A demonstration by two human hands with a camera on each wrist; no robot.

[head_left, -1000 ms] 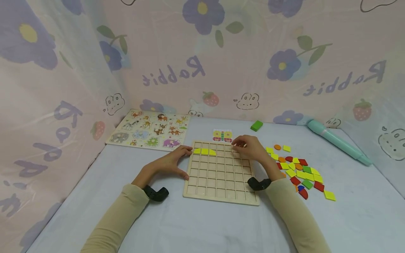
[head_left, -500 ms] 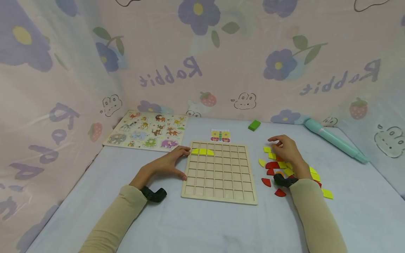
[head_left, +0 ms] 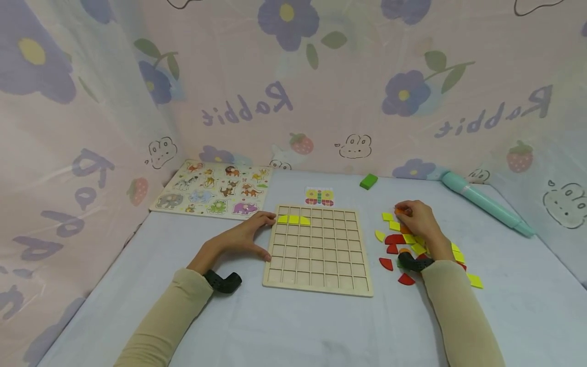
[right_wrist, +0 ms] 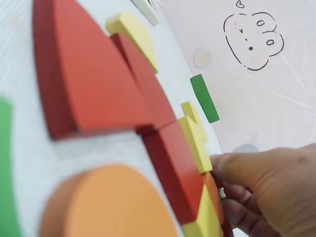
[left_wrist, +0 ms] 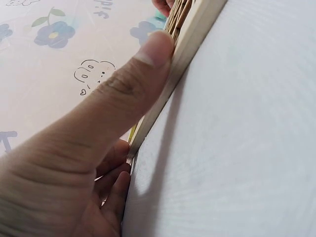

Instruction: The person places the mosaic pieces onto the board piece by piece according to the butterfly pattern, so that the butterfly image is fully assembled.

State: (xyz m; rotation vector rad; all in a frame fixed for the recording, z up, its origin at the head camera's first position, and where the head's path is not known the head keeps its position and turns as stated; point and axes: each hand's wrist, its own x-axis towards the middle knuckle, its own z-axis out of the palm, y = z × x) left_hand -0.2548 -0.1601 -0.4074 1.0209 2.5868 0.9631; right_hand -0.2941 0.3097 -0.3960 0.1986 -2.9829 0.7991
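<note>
from the head view i count two hands, one grid board [head_left: 319, 253] with seven columns, and three yellow pieces [head_left: 294, 220] side by side in its second row from the far edge. the board lies flat before the person, side edges running away from them, and looks about as long as wide; the yellow row's long axis runs left to right. the left hand [head_left: 240, 239] rests thumb and fingers, spread wide, against the board's left edge. off to its right, the right hand [head_left: 419, 221] pinches one orange piece [head_left: 401, 210] among the loose pieces [head_left: 418, 250], too covered to count; which way the orange one points i can't tell. further back are one pattern card [head_left: 319, 197], one animal puzzle [head_left: 213, 191], one green block [head_left: 369, 181] and one teal tube [head_left: 486, 204] slanting nearer toward the right

in the left wrist view, the thumb presses the board's edge, fingertips farther along it

in the right wrist view, three red pieces [right_wrist: 175, 168] and one orange disc [right_wrist: 116, 207] loom in front; the pinch itself is hidden
</note>
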